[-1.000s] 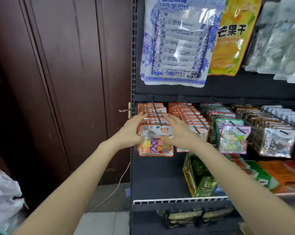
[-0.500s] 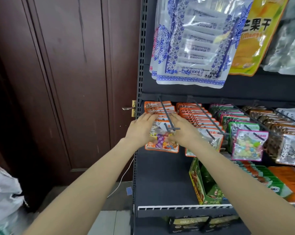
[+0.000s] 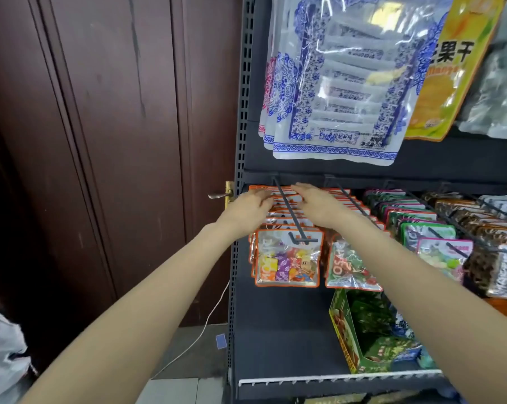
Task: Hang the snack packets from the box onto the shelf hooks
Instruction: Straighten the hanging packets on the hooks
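My left hand (image 3: 248, 209) and right hand (image 3: 319, 207) flank the hook (image 3: 290, 212), fingers stretched flat on the orange snack packets (image 3: 287, 258) hanging there; neither grip closes round anything.

The snack packets (image 3: 287, 258) were glossy clear plastic with orange borders, hung on a matt dark metal hook (image 3: 290, 212). Above them hung glossy blue-patterned plastic bags (image 3: 342, 83). Left of the matt dark metal shelf upright (image 3: 242, 112) stood a scuffed, dark-stained wooden door (image 3: 115, 141).
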